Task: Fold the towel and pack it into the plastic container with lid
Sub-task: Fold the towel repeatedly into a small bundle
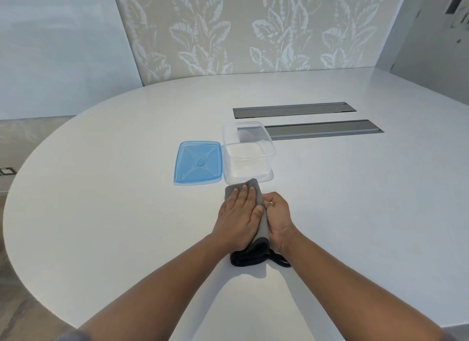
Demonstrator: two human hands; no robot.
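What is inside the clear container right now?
Nothing shows inside the clear container: its open top and see-through walls show only the table and a grey slot behind. The towel lies outside, under both hands, hiding the container's near bottom edge.

A rounded white table (114, 213) is seen carrying a clear plastic container (248, 154), open, with its blue lid (198, 163) laid flat just to its left. A folded grey towel (253, 229) lies nearer the camera, its far end touching the container. Two grey recessed strips (294, 110) are set into the tabletop.
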